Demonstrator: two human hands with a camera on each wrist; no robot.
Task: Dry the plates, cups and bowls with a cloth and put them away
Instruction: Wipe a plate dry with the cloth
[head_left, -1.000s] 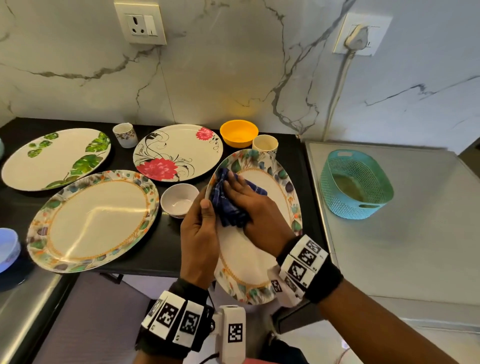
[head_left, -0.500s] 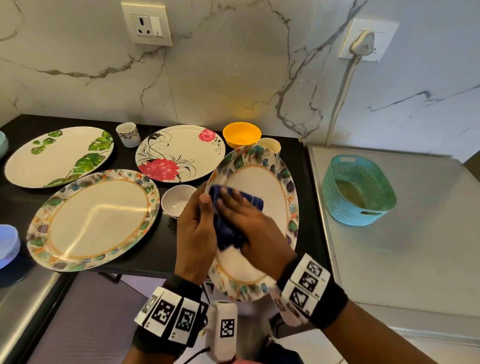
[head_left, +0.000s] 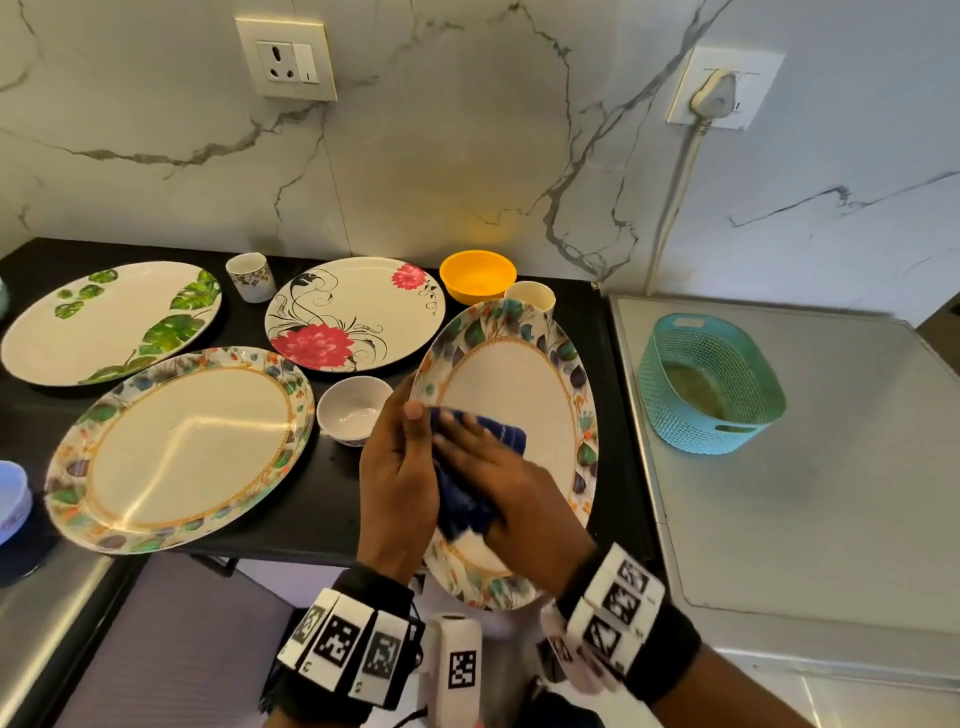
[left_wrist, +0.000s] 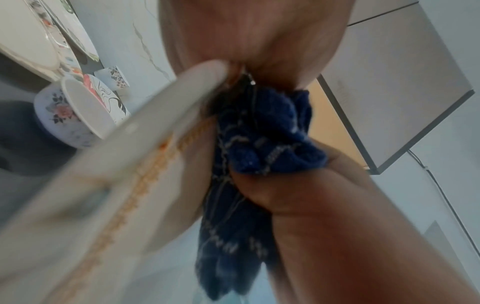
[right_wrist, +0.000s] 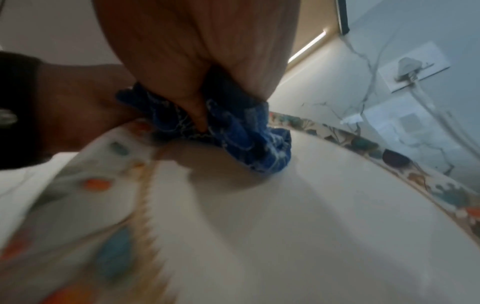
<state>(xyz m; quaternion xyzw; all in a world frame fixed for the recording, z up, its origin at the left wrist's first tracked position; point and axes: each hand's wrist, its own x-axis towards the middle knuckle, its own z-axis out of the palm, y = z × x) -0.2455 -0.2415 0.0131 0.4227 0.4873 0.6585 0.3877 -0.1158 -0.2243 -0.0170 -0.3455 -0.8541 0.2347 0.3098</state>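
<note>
An oval plate with a leaf-patterned rim (head_left: 519, 384) is held tilted over the front edge of the black counter (head_left: 332, 525). My left hand (head_left: 410, 431) grips its left rim, thumb on the face and fingers behind. My right hand (head_left: 483, 467) presses a bunched blue cloth (head_left: 462, 504) onto the plate's left middle. In the right wrist view the thumb digs into the cloth (right_wrist: 246, 131) on the plate's face (right_wrist: 285, 226). The left wrist view shows the plate's rim (left_wrist: 155, 115) edge-on beside the cloth (left_wrist: 259, 133).
On the counter lie a matching leaf-rimmed plate (head_left: 182, 447), a green-leaf plate (head_left: 104, 322), a red-flower plate (head_left: 353, 317), a small white bowl (head_left: 353, 408), a floral cup (head_left: 251, 277), a yellow bowl (head_left: 478, 275) and a cream cup (head_left: 530, 297). A teal basket (head_left: 711, 384) stands on the steel surface at right.
My right hand has slid the cloth from the plate's upper left down toward its middle. My left hand keeps its grip on the rim.
</note>
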